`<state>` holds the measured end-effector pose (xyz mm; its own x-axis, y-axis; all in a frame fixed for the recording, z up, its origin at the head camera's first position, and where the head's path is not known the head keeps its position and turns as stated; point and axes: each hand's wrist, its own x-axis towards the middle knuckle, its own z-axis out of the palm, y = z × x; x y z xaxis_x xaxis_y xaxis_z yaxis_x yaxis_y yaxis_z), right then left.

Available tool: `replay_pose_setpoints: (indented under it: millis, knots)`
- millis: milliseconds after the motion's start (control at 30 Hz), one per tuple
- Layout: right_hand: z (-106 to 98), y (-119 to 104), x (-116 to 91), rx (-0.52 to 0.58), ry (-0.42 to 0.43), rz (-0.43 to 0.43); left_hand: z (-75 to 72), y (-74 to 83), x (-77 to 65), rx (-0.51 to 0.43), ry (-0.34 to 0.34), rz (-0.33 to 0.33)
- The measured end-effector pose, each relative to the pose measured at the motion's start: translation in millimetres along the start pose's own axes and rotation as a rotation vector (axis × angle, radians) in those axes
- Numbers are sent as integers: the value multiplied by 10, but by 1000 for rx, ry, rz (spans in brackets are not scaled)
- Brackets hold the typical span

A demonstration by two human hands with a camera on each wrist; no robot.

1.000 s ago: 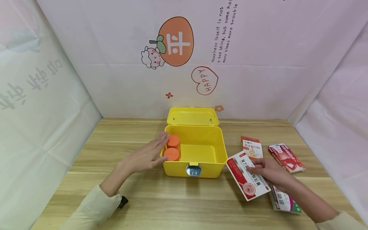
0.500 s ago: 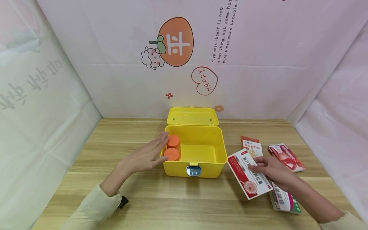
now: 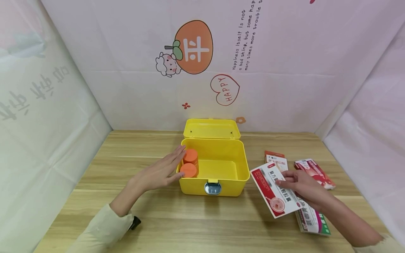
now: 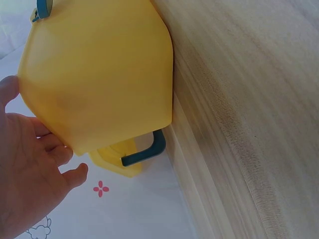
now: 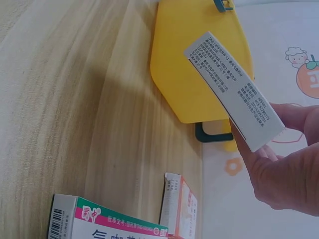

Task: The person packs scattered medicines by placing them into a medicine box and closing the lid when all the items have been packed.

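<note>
A yellow storage box (image 3: 218, 188) stands on the table with its lid (image 3: 212, 129) tipped back. Two orange-capped bottles (image 3: 190, 170) stand inside, against its left wall. My left hand (image 3: 158, 172) rests on the left rim with fingers extended; in the left wrist view the hand (image 4: 35, 169) lies along the box's upper edge. To the right of the box, my right hand (image 3: 302, 186) pinches a white and red medicine box (image 3: 276, 191) by its right edge, above the table. The right wrist view shows this medicine box's (image 5: 234, 92) printed narrow side.
Behind the held box lies an orange and white bandage box (image 3: 276, 160). A red and white carton (image 3: 314, 173) lies farther right. A green and white medicine box (image 3: 313, 219) sits partly under my right forearm. A printed cloth (image 3: 142, 98) hangs behind the table.
My right hand, with the medicine box in it, has shifted slightly right and up in the view. My left hand stays on the rim.
</note>
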<state>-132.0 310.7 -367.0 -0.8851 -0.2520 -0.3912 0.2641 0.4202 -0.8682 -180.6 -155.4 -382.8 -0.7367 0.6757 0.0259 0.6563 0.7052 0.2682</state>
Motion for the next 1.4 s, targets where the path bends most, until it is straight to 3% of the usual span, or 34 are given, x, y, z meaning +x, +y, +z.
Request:
replay_pose_setpoints:
  millis: [167,733,1100,1400]
  knots:
    - [-50,-16,-1,38,-50,-49,5,-4,-6,2,0,-3]
    - [-129,-122,-55,70,-58,-80,10,-13,5,-22,-3,-6]
    - [-87,-213,-42,22,-26,-84,10,-12,7,-14,2,2]
    - [-39,-355,-17,-79,8,-80,13,-13,2,-18,-3,-7]
